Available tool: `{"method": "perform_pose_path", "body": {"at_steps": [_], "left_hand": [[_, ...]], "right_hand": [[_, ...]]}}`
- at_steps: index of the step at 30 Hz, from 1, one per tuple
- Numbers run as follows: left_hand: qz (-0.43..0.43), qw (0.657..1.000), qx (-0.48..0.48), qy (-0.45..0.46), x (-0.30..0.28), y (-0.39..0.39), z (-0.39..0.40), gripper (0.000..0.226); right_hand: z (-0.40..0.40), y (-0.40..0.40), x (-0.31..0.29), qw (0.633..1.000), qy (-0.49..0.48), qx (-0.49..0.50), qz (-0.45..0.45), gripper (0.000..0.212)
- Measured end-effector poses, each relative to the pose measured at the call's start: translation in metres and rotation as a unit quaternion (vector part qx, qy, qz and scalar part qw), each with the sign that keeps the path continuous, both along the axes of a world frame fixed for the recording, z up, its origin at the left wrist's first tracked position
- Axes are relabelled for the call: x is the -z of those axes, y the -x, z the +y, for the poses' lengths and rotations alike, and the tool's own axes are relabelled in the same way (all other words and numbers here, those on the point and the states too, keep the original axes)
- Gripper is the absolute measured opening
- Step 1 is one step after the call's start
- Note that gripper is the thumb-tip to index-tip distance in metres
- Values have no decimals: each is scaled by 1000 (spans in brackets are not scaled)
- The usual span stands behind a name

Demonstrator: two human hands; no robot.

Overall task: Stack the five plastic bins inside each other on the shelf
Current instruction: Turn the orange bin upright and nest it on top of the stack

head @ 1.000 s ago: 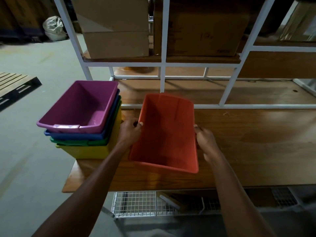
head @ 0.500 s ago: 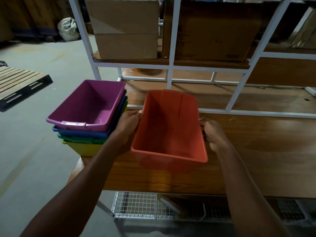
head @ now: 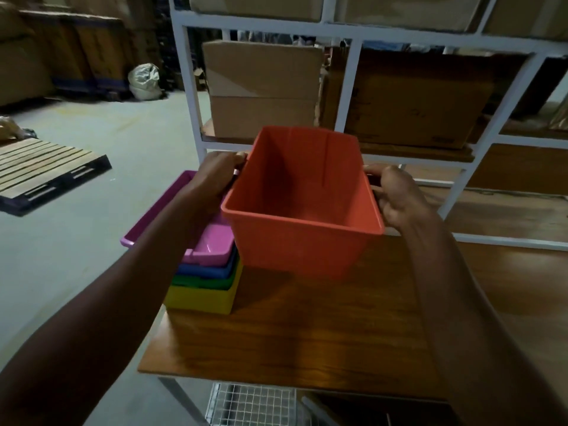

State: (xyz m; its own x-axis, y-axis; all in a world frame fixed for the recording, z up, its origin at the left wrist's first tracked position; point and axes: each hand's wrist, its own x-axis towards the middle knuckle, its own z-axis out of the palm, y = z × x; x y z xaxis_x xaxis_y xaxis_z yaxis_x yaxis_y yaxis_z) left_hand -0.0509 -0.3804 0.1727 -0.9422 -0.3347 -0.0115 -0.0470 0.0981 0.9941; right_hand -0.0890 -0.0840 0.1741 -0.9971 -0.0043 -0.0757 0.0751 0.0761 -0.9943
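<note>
An orange bin (head: 304, 210) hangs in the air above the wooden shelf (head: 322, 333), held by both hands. My left hand (head: 216, 173) grips its left rim and my right hand (head: 396, 196) grips its right rim. To the left, at the shelf's corner, stands a nested stack: a purple bin (head: 212, 245) on top, then a blue bin (head: 209, 270), a green bin (head: 203, 282) and a yellow bin (head: 199, 299) at the bottom. My left forearm hides much of the purple bin. The orange bin's left lower corner overlaps the stack's right side.
A white metal shelf frame (head: 347, 87) rises behind the bin, with cardboard boxes (head: 261, 87) on the upper shelf. A wooden pallet (head: 46, 170) and a sack (head: 144, 81) lie on the concrete floor to the left. A wire basket (head: 252, 404) sits under the shelf.
Both hands have lifted the orange bin off the shelf and brought it up and slightly left, toward the stack. The view has tilted upward.
</note>
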Motion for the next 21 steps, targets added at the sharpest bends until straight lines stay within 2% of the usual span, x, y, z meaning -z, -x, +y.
{"method": "perform_pose_path", "body": {"at_steps": [2,10,21], "left_hand": [[8,1000,6,-27,-9,6,-26,28],[-4,999,39,-26,-10,18,-154,30],[-33,999,25,-25,19,40,-233,36]], "right_hand": [[-28,3,-7,1000,20,5,1,25],[-147,12,-5,998,67,8,-20,21],[-232,23,5,998,55,6,-30,24]]}}
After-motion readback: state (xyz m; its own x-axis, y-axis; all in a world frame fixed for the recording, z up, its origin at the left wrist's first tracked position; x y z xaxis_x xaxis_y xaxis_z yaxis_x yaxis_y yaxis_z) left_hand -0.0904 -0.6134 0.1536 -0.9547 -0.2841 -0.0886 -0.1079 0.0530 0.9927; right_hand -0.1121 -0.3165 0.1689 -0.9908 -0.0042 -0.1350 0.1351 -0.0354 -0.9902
